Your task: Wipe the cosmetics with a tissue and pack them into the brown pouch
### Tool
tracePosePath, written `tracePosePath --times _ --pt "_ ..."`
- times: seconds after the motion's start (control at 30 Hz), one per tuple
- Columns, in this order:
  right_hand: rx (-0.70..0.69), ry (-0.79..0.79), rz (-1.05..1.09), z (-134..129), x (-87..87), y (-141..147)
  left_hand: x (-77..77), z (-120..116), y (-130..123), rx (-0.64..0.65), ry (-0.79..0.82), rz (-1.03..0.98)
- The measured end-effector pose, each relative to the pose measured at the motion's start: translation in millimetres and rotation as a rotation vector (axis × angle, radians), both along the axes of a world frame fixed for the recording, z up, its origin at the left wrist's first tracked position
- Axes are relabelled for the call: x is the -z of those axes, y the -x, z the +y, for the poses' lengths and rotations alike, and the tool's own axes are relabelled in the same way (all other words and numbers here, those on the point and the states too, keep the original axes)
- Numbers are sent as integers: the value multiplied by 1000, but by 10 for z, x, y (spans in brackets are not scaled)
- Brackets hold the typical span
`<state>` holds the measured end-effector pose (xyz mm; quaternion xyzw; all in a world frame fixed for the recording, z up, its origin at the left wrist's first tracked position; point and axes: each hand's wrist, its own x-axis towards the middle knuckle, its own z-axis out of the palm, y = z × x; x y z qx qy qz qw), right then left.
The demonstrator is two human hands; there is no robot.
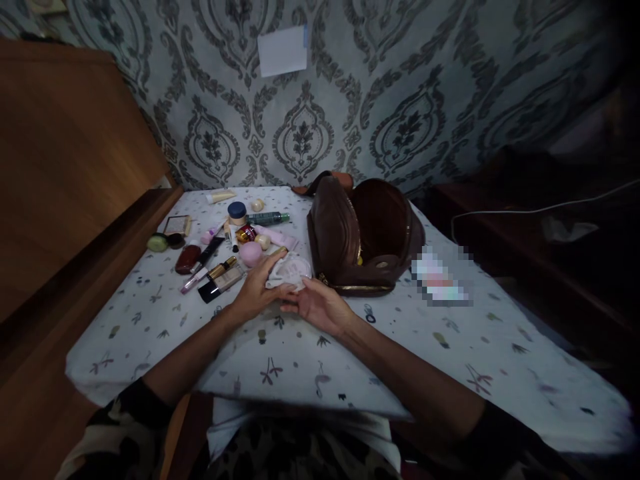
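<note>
Two hands of mine, one white packet [291, 269] between them, here over the cloth [300, 360], just left of the one brown bag [327, 223]! My left hand [256, 292] has it pinched, thumb low and the other fingers round the far side, partly hidden. My right hand [323, 308] comes in at the near edge, thumb touching, fingers loosely curled; whether they grip, I cannot tell. The bag gapes beside us, one mouth, wide open. And on the left, what a crowd! Two pale balls [257, 205], one behind the other; one jar with a blue lid [237, 212]; one pink jar [251, 254] close by my left hand; one green bottle [269, 218] on its side; one pink tube [277, 238]; one cream tube [221, 197] at the back. Nearer me, one black-capped bottle [221, 283], one gold tube [222, 268], one black tube [207, 255] and one red-brown bottle [189, 259], all lying close together. Far left, one flat case [177, 225]. Over right of the bag, one item [441, 279] blurred past naming, and up on the wall [400, 120], one white sheet [283, 52].
</note>
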<state>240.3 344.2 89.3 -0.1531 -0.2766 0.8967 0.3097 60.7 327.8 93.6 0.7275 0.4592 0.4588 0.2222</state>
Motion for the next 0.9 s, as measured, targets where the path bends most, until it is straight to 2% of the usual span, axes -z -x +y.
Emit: tracePosePath --times 0.17,0.3,0.4,0.53,0.63,0.73,0.8,0.9 --pt "114 -139 -66 -16 -12 37 -55 -43 -16 -84 -80 69" --pt "233 -207 -77 -60 -125 17 -94 -90 -14 -100 -103 19" --pt "308 -315 -139 -83 -301 -79 -117 -114 -16 -123 -100 -67" --pt "433 -550 -302 -29 -696 -381 -158 -130 -34 -178 -100 -114" --pt "591 -733 -444 155 -1050 -667 -175 -138 -51 -179 -58 -71" --pt "661 -854 -659 474 -1338 -889 -151 -150 -74 -137 -25 22" --pt "685 -896 -853 723 -1466 -978 -112 -156 -92 -81 -14 92" --pt "628 -1051 -1308 1048 -1582 -1014 -50 -156 -116 2 -8 174"
